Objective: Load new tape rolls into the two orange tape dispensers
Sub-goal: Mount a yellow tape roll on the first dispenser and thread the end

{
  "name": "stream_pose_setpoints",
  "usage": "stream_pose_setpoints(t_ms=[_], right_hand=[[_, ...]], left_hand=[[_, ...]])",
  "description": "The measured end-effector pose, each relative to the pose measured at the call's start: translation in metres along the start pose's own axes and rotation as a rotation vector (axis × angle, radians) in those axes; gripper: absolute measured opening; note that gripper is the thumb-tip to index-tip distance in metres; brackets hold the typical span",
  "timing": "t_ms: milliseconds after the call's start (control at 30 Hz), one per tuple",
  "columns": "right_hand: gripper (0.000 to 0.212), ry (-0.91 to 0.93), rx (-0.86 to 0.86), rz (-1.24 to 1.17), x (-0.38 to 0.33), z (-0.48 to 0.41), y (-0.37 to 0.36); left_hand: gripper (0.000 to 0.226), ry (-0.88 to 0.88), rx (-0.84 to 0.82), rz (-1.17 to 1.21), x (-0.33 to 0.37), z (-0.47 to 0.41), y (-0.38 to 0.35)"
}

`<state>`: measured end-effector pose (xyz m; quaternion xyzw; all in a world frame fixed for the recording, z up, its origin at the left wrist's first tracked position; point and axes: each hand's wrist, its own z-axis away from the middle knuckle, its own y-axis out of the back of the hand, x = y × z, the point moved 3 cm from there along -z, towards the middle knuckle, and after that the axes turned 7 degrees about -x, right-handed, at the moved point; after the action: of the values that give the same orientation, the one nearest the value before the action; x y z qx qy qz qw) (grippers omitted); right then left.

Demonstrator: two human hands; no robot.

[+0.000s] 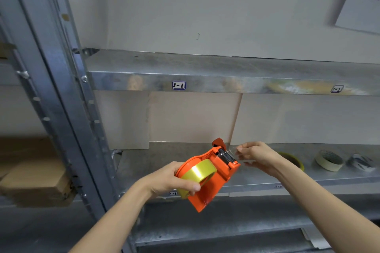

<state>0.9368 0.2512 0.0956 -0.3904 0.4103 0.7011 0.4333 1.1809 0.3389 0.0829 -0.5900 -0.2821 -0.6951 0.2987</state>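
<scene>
An orange tape dispenser is held in the air in front of a metal shelf, tilted with its cutter end up and to the right. A yellow tape roll sits in its wheel. My left hand grips the dispenser's rounded end, thumb across the roll. My right hand pinches the clear free end of the tape just past the black roller at the cutter. Only one orange dispenser is in view.
On the metal shelf to the right lie a yellow-rimmed roll partly behind my right wrist, a cream roll and a patterned roll. Cardboard boxes sit at the left beyond the rack upright. An upper shelf runs overhead.
</scene>
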Motion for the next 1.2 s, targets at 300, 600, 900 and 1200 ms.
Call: stream_pose_setpoints(t_ms=[300,600,900,1200], right_hand=[[0.015,-0.03,-0.03,-0.104,-0.016,0.002,0.003],[0.023,-0.044,-0.044,-0.133,-0.007,-0.003,0.004],[0.014,-0.032,-0.019,-0.091,-0.01,-0.001,0.005],[0.012,-0.023,-0.024,-0.067,-0.007,0.003,0.004]], left_hand=[[0.026,0.014,-0.027,-0.078,0.003,-0.002,-0.005],[0.022,-0.008,-0.043,-0.079,0.0,-0.011,-0.007],[0.032,0.007,-0.088,-0.049,0.001,-0.019,-0.012],[0.006,0.003,-0.073,-0.064,-0.008,-0.02,-0.016]])
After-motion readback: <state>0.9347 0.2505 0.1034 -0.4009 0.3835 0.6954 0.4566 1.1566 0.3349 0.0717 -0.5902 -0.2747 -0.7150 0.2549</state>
